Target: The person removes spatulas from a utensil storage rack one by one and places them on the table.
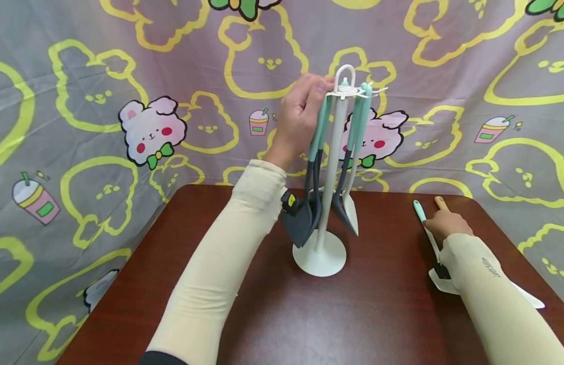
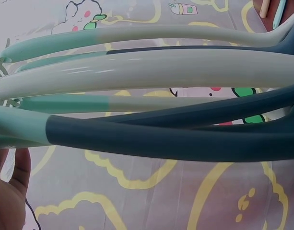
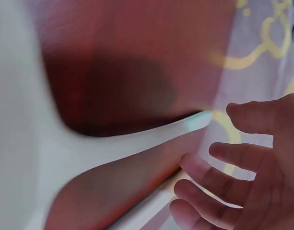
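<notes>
A white utensil stand with a round base holds several hanging kitchen utensils with mint handles. Some have dark grey heads, including a turner; a pale spoon or ladle hangs at the right. My left hand grips the stand's top at its left, beside the handles; its fingertips are partly hidden. At the right, my right hand hovers with fingers loosely spread near a mint-handled, pale turner on the table. Beside it lies a utensil with a beige handle, partly covered by the hand.
The dark red-brown table ends at a patterned cloth hanging behind it. A pale utensil head shows beyond the right forearm, near the table's right edge.
</notes>
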Action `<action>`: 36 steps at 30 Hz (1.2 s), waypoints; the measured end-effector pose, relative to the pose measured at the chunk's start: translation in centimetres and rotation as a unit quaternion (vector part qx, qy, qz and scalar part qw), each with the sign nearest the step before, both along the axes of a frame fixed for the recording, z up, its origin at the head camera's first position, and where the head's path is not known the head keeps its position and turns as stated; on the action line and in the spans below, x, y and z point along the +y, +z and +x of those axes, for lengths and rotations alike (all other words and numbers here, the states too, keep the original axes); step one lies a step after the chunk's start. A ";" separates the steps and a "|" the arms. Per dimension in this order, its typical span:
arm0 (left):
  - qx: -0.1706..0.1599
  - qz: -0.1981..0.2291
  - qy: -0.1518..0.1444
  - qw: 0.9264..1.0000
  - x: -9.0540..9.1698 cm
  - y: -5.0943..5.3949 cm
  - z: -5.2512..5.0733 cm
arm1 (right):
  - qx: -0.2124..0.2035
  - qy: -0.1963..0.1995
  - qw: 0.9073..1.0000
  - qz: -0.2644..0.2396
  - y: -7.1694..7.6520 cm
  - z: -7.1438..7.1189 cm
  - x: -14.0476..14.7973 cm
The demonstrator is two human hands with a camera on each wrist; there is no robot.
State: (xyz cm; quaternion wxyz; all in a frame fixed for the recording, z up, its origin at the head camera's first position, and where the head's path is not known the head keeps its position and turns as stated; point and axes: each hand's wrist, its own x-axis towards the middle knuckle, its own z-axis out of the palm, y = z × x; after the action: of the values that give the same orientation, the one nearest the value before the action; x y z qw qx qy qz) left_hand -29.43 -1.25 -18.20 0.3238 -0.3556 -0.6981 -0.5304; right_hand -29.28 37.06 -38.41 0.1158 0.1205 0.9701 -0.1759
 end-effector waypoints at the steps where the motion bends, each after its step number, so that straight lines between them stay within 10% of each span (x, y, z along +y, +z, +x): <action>1: 0.001 0.000 0.002 1.000 0.0 0.0 0.0 | 0.007 0.008 1.000 -0.002 0.4 0.1 -0.3; 11: -0.001 0.000 0.005 1.000 0.0 0.0 0.2 | 0.060 0.072 0.995 -0.023 4.2 -0.2 -3.9; 20: 0.001 -0.004 0.008 1.000 0.0 0.0 0.3 | 0.094 0.102 0.990 -0.026 4.7 -0.7 -4.9; 36: 0.013 0.009 0.004 1.000 0.2 0.1 0.1 | 0.219 0.082 0.966 -0.107 6.9 0.1 -7.9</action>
State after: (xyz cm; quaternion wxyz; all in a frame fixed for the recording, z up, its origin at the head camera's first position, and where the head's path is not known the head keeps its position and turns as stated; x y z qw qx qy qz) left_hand -29.32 -1.07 -18.13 0.3384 -0.3566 -0.6904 -0.5308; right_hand -29.17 29.14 -31.51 -0.0735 -0.0141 0.9539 -0.2905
